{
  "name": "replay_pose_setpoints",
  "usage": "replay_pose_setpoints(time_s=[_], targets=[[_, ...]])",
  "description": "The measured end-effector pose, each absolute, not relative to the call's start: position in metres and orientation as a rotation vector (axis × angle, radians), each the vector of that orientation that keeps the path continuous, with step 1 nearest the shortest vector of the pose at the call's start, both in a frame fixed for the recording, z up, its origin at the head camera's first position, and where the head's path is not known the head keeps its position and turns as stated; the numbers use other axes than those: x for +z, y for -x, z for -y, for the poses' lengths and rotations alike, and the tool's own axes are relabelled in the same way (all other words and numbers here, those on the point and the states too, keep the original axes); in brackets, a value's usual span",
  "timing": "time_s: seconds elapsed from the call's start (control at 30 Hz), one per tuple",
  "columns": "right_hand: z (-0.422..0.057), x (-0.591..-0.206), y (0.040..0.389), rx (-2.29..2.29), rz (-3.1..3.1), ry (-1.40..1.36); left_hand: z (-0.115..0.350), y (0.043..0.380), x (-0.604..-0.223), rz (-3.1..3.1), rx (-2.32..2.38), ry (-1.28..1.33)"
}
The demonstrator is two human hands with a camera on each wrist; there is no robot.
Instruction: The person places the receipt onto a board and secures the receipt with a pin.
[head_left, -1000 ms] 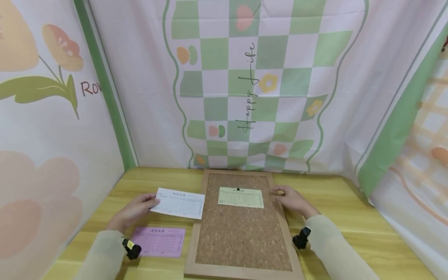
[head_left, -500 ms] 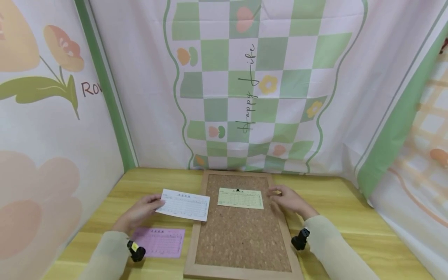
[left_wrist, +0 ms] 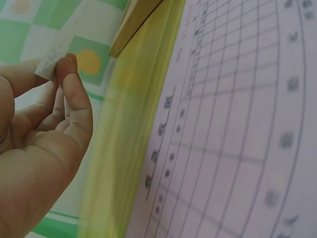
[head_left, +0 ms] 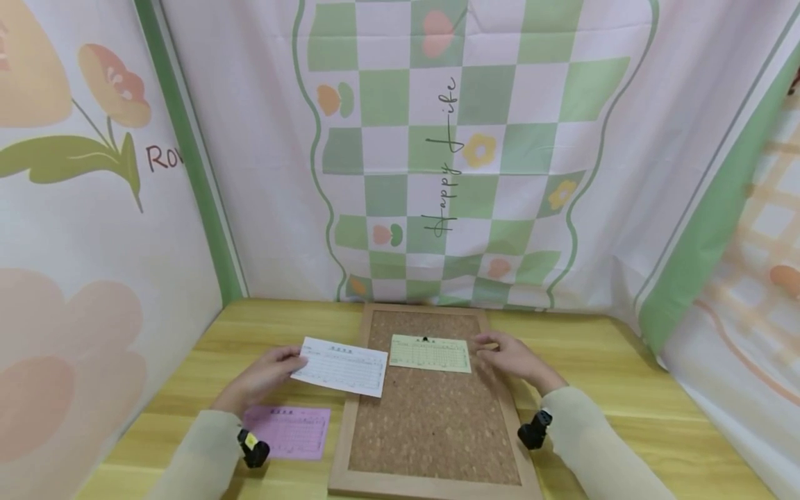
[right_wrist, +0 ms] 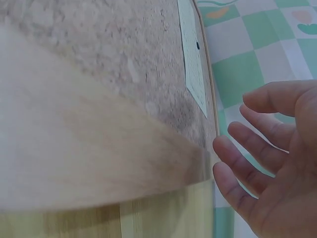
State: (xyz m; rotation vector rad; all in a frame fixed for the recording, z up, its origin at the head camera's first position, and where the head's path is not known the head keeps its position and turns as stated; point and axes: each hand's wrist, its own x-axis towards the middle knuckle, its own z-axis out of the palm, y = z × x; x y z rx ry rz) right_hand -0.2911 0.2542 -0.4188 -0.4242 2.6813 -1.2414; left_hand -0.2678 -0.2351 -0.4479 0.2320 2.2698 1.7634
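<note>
In my left hand (head_left: 265, 375) I pinch a white printed form (head_left: 342, 368) by its left edge, between thumb and fingers. The form is held above the table, and its right part overlaps the left frame of a cork board (head_left: 431, 430). On the upper part of the board a pale green form (head_left: 430, 354) is fixed by a black pin (head_left: 426, 339) at its top edge. My right hand (head_left: 515, 360) hovers by the right edge of the green form, fingers loosely bent and holding nothing. A purple form (head_left: 290, 434) lies on the table below my left hand.
The wood-framed cork board lies on a yellow wood-grain table (head_left: 594, 361). Behind it hangs a green-and-white checked curtain (head_left: 462, 167), with printed cloth at both sides. Each wrist carries a small black camera (head_left: 535, 429).
My left hand has moved right with the white form, which now reaches over the board's left frame. My right hand has shifted slightly left, toward the green form.
</note>
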Motion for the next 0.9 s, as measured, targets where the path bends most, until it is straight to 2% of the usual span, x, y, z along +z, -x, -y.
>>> replay_pose_setpoints(time_s=[0.9], targets=[[-0.232,-0.412,0.289,-1.311,-2.505,0.619,0.187,0.272,-0.449,-2.295,1.750,-0.236]])
